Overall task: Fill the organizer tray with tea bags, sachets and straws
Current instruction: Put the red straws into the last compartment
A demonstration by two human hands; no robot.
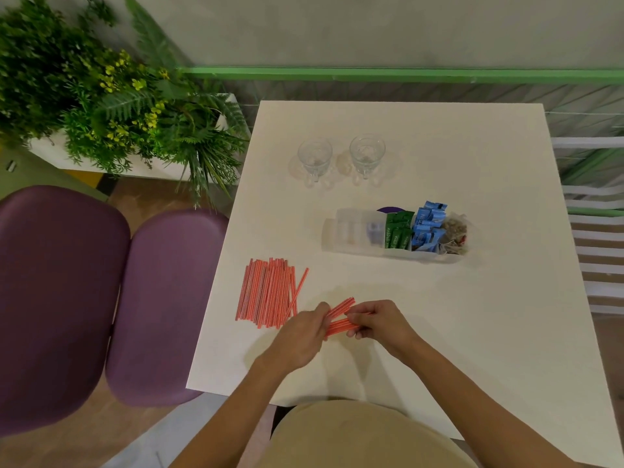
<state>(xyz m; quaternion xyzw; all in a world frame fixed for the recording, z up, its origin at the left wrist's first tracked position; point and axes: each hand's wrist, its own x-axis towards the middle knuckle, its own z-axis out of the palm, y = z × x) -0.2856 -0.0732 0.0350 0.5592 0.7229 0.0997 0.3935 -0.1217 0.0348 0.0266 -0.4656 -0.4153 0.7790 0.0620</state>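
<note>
**Evening up a bunch of straws**

My left hand (302,332) and right hand (380,320) are close together, each gripping one end of a small bunch (340,318) of straws, I judge to square it so it drops in whole. The pile (268,292) lies just left. The tray (341,231) sits well beyond. Sachets (415,228) and tea bags (454,231) fill its right side, and its left end looks free.

The blue sachets (426,228) bear white lettering starting "Nes"; print on the green sachets (398,231) is illegible.
</note>
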